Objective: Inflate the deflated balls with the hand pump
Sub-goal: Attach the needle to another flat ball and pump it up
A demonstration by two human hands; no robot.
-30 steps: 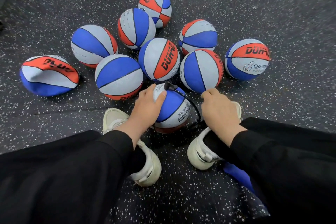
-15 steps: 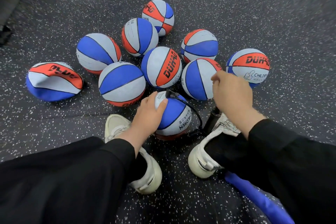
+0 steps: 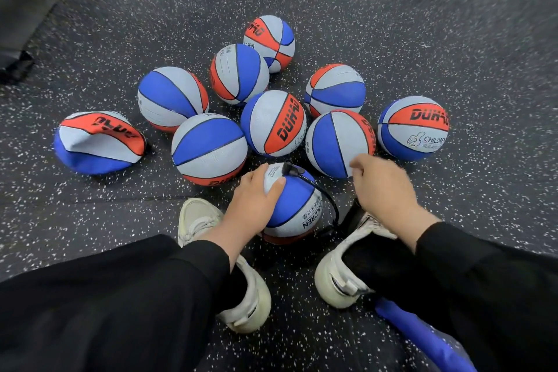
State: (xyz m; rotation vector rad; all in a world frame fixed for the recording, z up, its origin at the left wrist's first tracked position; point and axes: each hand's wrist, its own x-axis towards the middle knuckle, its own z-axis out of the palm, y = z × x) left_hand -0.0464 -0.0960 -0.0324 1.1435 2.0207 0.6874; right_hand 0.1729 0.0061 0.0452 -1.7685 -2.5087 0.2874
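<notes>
Bottom of frame: black trouser legs [image 3: 105, 305] fill both lower corners. A blue fabric piece [image 3: 422, 338] lies at lower right, partly under the right leg. Two white shoes, left shoe [image 3: 229, 275] and right shoe [image 3: 341, 275], planted on the dark speckled floor [image 3: 422, 39].

Centre, between the shoes: the ball being pumped [image 3: 294, 208], blue, white and red, resting on the floor. Left hand [image 3: 253, 208] lies over its left side, fingers curved round the surface, thumb near the top, holding it steady. A black hose [image 3: 327, 199] is plugged in at the top of this ball and loops down its right side to the black pump barrel [image 3: 351, 214], which stands just beside the right shoe.

Right hand [image 3: 383, 187] sits above the barrel, fingers curled, back of the hand to the camera. The handle itself is hidden under it; cannot tell whether the fingers are clamped on anything.

Beyond the hands: a cluster of round balls packed close, several touching, among them one lettered DUHAO ball [image 3: 273, 124] at frame centre and another at right marked CHILDREN ball [image 3: 413, 128].

Left of the cluster, apart from it: one flat ball [image 3: 98, 142], caved in and creased.

Upper left corner: a grey mat edge [image 3: 24, 9].
</notes>
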